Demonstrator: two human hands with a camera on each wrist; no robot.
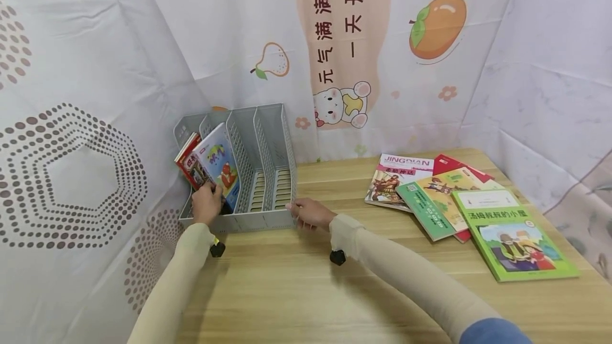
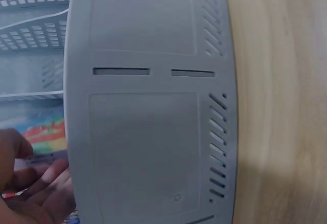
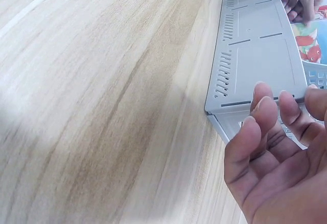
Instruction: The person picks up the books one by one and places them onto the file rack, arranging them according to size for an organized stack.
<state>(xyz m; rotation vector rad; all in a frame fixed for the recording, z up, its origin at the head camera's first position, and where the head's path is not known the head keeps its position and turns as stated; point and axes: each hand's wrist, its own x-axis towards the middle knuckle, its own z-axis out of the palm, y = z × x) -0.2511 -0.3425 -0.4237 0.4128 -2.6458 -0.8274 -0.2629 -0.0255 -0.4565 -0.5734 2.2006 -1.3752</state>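
Observation:
A grey file organizer [image 1: 265,221] with several perforated upright compartments stands at the back left of the table. Leaning in its left part are a blue-and-white picture book [image 1: 220,161] with a red animal on the cover and, beside it, red-covered books [image 1: 190,161]. My left hand [image 1: 206,203] reaches over the organizer's front wall and pinches the lower edge of the picture book; some fingertips are hidden in the head view. With thumb and index finger, my right hand [image 1: 312,213] pinches the rim at the organizer's front right corner. Its other fingers curl loosely [image 3: 255,127] outside the wall.
On the table's right side lie a green-bordered book [image 1: 516,238], a green-and-yellow book [image 1: 435,200], a white-and-pink book [image 1: 399,179] and red books [image 1: 447,163], partly overlapping. Patterned curtains [image 1: 76,137] hang close behind and to the left of the table [image 1: 296,285].

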